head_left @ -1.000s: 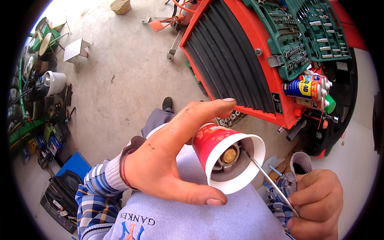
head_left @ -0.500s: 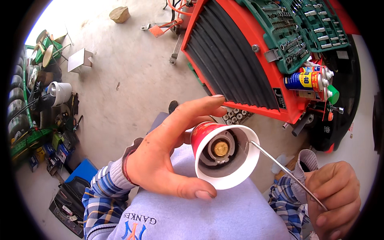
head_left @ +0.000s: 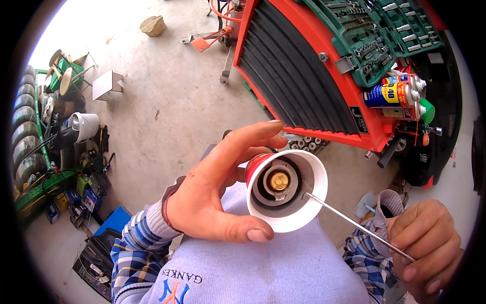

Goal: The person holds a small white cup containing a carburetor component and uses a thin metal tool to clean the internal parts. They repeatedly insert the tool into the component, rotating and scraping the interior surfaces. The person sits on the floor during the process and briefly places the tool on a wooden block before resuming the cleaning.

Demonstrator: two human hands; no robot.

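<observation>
My left hand (head_left: 207, 202) is closed round the side of a red and white paper cup (head_left: 321, 177), its mouth tipped toward me. Inside the cup sits a round metal part with a brass centre (head_left: 279, 181), which looks like an engine thermostat. A thin metal rod (head_left: 354, 221) is pinched in my right hand (head_left: 428, 240) at the lower right. The rod's tip reaches over the cup's rim and lies by the inner wall, apart from the brass centre. The rod's other end is hidden in my fingers.
Beyond the cup stands a red tool cart with a black ribbed top (head_left: 293, 71). It bears an open green socket set (head_left: 359, 45) and several spray cans (head_left: 390, 96). A white bucket (head_left: 86, 126), a small stool (head_left: 105, 85) and tyres (head_left: 24, 134) are at the left.
The rod's tip has moved down and left, further inside the cup's mouth. The cup has tilted slightly in my left hand, and the whole view has shifted a little.
</observation>
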